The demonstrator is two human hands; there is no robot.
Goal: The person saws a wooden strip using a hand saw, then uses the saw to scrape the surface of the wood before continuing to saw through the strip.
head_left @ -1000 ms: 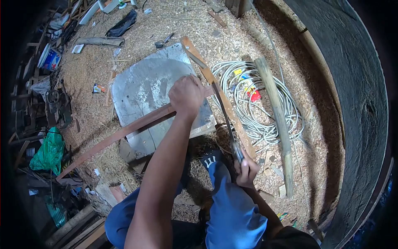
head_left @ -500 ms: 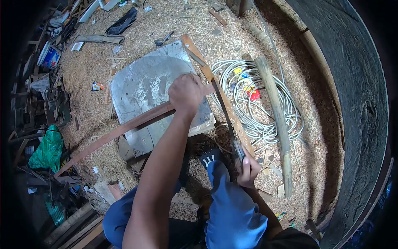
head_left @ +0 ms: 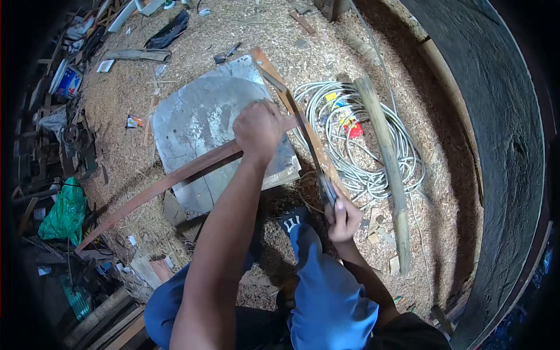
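My left hand point(head_left: 256, 129) is closed over a long reddish-brown wooden strip point(head_left: 198, 163), near its right end. The strip lies across a worn grey metal-faced board point(head_left: 204, 105), and its far end sticks out to the lower left. Wrapped around the handle of a handsaw point(head_left: 313, 149) is my right hand point(head_left: 344, 219), low on the right. The saw's narrow dark blade slants up and left, crossing the strip's short right end just beyond my left fist. A brown board point(head_left: 329, 163) with sawdust on it runs along the blade; the blade partly covers it.
A coil of grey cable point(head_left: 373, 181) lies to the right, with a round wooden pole point(head_left: 385, 146) across it. Wood shavings cover the ground. A green plastic bag point(head_left: 64, 210) and scrap are at left. A large dark curved slab point(head_left: 501, 116) borders the right side.
My right hand has moved up and slightly left with the saw, pushing it forward along the cut line. My left hand stays on the strip. The whole view has shifted slightly.
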